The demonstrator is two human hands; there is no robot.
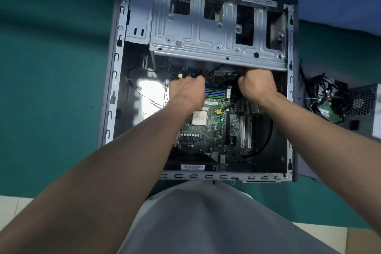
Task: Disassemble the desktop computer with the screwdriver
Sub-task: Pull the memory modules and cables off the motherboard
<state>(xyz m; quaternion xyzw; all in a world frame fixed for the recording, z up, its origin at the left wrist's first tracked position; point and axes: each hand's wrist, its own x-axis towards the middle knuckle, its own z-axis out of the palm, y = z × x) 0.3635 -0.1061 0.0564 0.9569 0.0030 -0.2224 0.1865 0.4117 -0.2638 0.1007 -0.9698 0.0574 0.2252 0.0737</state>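
Desktop computer case (115,80) lies open on its side on the green surface, straight ahead of the person, long axis running away from them — motherboard (208,130) exposed, drive cage (206,35) spanning the far end. Both hands reach to the board's far edge just under the cage: left hand (186,90) curled near the RAM slots (216,93), right hand (256,84) fisted further right, about equally near — what either holds I cannot tell, no screwdriver visible. Removed power supply (365,109) sits off right.
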